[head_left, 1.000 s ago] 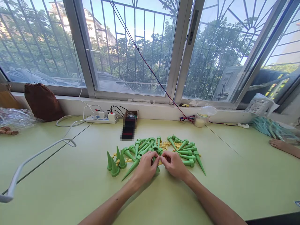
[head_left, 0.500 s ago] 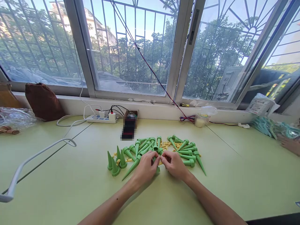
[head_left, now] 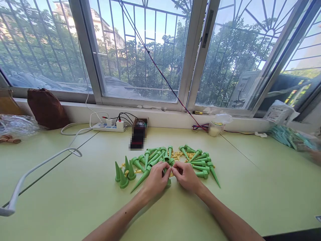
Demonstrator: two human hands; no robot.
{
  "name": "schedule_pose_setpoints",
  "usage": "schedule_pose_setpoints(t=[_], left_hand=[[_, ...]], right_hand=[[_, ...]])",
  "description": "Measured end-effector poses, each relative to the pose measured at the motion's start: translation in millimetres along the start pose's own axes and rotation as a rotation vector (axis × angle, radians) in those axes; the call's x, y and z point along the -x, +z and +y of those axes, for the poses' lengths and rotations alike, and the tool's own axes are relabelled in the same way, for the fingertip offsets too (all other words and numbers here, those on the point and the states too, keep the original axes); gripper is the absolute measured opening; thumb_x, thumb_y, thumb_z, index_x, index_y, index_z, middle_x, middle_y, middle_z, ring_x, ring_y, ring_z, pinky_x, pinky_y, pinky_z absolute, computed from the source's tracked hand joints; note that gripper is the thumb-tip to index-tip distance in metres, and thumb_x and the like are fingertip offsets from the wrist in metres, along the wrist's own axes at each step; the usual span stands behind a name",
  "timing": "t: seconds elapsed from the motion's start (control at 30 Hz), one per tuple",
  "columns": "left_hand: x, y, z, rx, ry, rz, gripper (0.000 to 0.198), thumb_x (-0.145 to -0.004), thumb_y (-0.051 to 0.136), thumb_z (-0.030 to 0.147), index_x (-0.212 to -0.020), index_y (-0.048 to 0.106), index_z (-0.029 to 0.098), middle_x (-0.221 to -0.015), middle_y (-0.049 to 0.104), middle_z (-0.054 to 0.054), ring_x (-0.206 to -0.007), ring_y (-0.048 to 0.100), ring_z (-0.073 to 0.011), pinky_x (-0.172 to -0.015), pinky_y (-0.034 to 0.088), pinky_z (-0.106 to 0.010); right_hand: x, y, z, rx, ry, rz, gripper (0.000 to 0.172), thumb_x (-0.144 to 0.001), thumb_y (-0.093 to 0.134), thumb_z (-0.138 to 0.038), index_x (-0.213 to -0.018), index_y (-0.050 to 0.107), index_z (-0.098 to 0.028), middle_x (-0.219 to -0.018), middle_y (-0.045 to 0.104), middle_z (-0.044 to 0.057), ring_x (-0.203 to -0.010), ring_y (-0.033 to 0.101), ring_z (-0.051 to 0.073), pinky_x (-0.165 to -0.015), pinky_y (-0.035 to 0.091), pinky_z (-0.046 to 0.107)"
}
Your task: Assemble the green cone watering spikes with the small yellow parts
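My left hand (head_left: 158, 175) is closed around a green plastic spike (head_left: 169, 182), most of which the fingers cover. Against it, my right hand (head_left: 186, 175) makes a pinch, and a small yellow plastic piece (head_left: 172, 174) shows at its fingertips. The fingertips of both hands meet. Behind and around them lie several green cone-shaped spikes (head_left: 200, 169) with ribbed caps, spread over the table. Loose yellow pieces (head_left: 177, 155) are heaped between them. To the left, several spikes (head_left: 123, 180) stand upright, points up, with a few yellow pieces beside them.
A white tubular stand (head_left: 45, 164) crosses the table's left side. At the back are a power strip (head_left: 109, 127), a small box (head_left: 143, 123), a lidded jar (head_left: 216, 129) and a brown bag (head_left: 47, 108). Another person's blurred hand (head_left: 315, 155) is near teal packets (head_left: 288, 136) at right.
My hands hold nearly the same position and grip. At the far right, the other person's hand has moved and is blurred, and the teal packets have shifted.
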State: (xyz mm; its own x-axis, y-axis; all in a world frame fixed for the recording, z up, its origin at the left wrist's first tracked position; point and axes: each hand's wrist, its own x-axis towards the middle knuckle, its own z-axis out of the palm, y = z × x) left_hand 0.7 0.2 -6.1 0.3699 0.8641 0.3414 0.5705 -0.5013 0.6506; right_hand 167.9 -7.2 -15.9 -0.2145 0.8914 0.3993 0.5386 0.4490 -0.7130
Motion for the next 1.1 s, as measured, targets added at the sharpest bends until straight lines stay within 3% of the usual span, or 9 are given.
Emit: schedule_pose_setpoints(t=[1.1], left_hand=[[0.2,-0.8,0.1,0.003,0.008,0.002,0.025,-0.094,0.044,0.025,-0.077,0.061,0.018,-0.08,0.062,-0.003,-0.073,0.057,-0.0174,-0.065,0.04,-0.028]], right_hand=[[1.1,-0.8,-3.5,0.015,-0.004,-0.013,0.021,-0.088,0.053,-0.021,-0.069,0.057,-0.017,-0.057,0.047,-0.004,-0.054,0.041,0.012,-0.053,0.029,0.024]])
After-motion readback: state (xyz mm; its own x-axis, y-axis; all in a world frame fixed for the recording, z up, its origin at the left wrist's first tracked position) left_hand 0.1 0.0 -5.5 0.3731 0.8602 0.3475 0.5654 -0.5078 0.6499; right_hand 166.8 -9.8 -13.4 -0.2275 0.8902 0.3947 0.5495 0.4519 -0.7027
